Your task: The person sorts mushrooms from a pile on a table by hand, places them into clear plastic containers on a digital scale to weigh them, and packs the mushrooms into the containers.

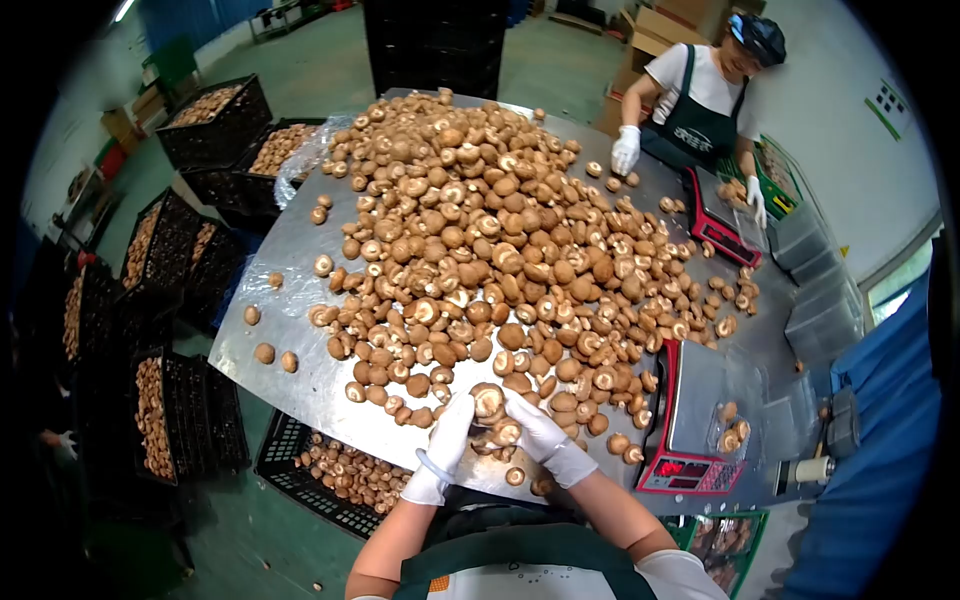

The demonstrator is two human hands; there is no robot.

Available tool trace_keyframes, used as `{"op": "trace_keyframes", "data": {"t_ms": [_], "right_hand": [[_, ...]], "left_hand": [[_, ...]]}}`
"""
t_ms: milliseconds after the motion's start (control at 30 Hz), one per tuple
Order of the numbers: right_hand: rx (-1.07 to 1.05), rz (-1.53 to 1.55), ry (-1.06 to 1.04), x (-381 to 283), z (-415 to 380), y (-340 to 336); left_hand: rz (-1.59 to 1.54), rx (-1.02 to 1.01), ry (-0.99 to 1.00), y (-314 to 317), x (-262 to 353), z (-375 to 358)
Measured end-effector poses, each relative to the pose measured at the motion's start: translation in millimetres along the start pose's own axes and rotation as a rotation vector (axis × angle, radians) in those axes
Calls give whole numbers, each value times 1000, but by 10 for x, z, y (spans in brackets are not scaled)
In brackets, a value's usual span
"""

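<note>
Both my hands wear white gloves and meet at the near edge of a metal table, cupped around several brown mushrooms. My left hand curves against their left side, with a pale ring around its wrist. From the right, my right hand presses on the same mushrooms; its fingertips are partly hidden by them. Just beyond the hands spreads a large mushroom heap. To the right of my right hand stands a red scale, carrying a clear plastic box with a few mushrooms in it.
A co-worker in white gloves stands at the far right beside a second red scale. Clear plastic boxes are stacked along the right edge. Black crates of mushrooms stand on the left; another black crate sits below the table's near edge.
</note>
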State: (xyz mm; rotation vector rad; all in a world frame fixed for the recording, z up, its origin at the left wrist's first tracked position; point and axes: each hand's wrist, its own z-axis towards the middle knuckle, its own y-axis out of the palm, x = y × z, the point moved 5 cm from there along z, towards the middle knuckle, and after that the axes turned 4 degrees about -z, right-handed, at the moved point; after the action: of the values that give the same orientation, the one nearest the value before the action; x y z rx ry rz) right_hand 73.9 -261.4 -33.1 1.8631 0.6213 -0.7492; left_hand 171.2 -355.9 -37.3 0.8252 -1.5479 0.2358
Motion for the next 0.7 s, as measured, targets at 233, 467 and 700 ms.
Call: {"op": "trace_keyframes", "data": {"t_ms": [233, 467, 700], "right_hand": [[247, 272, -75, 59, -222, -132], [312, 69, -120, 15, -545, -307], [355, -217, -257, -763, -1644, -772]], "left_hand": [[-118, -42, -65, 317, 304, -193], [324, -138, 143, 740, 305, -139], [-287, -129, -22, 1433, 169, -174]]}}
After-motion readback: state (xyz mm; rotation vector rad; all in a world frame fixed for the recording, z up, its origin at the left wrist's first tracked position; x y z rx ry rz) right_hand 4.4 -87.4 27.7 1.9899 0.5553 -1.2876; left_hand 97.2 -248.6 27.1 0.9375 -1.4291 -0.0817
